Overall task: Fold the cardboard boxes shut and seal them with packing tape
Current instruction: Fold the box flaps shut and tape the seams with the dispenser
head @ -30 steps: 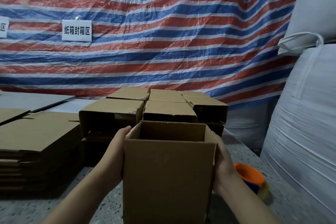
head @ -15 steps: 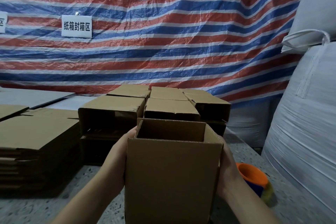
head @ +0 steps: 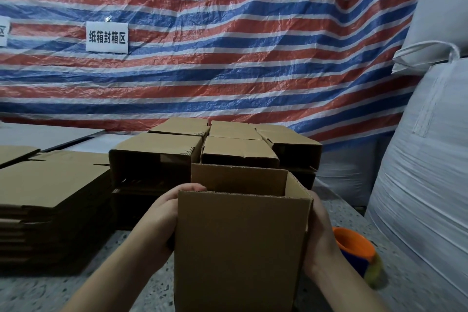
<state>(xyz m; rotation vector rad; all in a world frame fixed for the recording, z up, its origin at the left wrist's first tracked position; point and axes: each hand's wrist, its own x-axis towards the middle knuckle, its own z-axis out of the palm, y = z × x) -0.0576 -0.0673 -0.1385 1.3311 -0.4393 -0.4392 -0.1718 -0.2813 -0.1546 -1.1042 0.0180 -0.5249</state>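
Note:
An upright brown cardboard box with its top open stands in front of me on the speckled table. My left hand grips its left side, fingertips curled over the top left corner. My right hand holds the right side, mostly hidden behind the box wall. An orange and blue tape dispenser lies on the table just right of my right wrist.
Several assembled boxes are stacked behind the held one. A pile of flat cardboard blanks sits at the left. Large white sacks crowd the right. A striped tarp hangs behind, bearing a white label sign.
The box has shifted slightly right and turned a little between my hands. My left fingertips have come up over the top left corner.

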